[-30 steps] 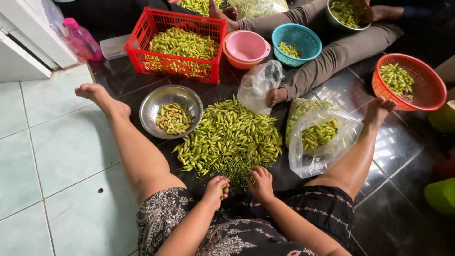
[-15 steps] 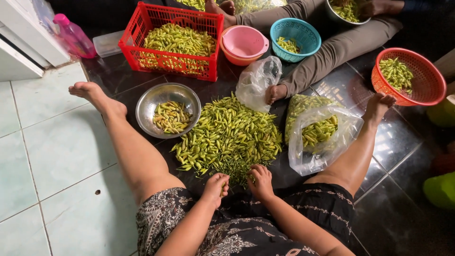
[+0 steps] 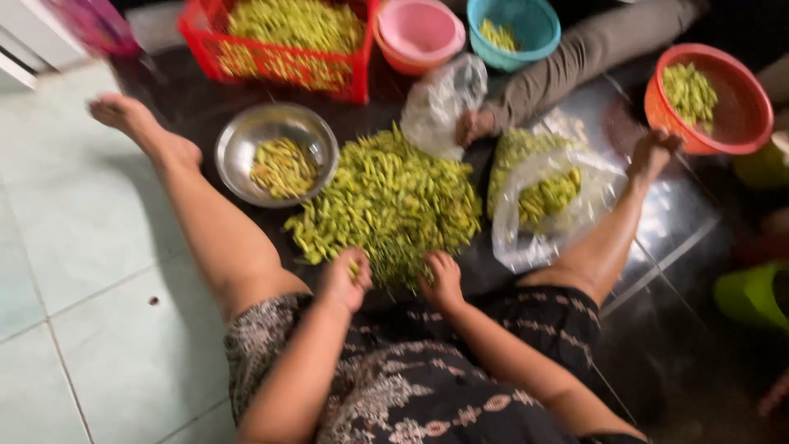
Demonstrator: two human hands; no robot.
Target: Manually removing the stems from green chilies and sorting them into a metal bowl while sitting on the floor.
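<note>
Between my legs on the dark floor lies one chili pile (image 3: 386, 201); my left hand (image 3: 345, 279) pinches a chili, my right hand (image 3: 444, 279) rests curled at its edge (grip unclear). Two clear bags (image 3: 542, 205) lie rightward.

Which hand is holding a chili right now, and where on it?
The left hand pinches one green chili at the pile's near edge; where, blur hides. The right hand rests there, hold unclear.

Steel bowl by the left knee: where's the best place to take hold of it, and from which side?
Grip the steel bowl by its bare near rim, coming in from the left hand. It sits upright and shallow on the floor, chilies only at its centre; the chili pile crowds its right side, so that edge is probably harder to reach.
</note>
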